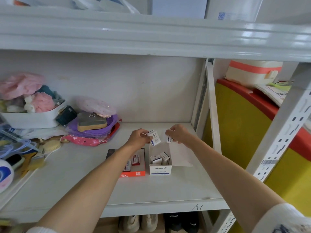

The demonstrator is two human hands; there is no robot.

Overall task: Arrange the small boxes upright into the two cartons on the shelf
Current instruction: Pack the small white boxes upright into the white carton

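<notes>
Two open cartons stand side by side on the white shelf. The white paper-clip carton holds two small white boxes upright near its front. Left of it, the orange carton holds red-and-white small boxes, partly hidden by my left forearm. My left hand grips a small white box above the white carton's back end. My right hand pinches another small white box just right of that, over the carton's open flap.
Clutter fills the shelf's left side: a white tub of soft toys, a purple bag, a pink packet, brushes and cables. A steel upright bounds the right. Yellow and red bins stand beyond it. Shoes sit below.
</notes>
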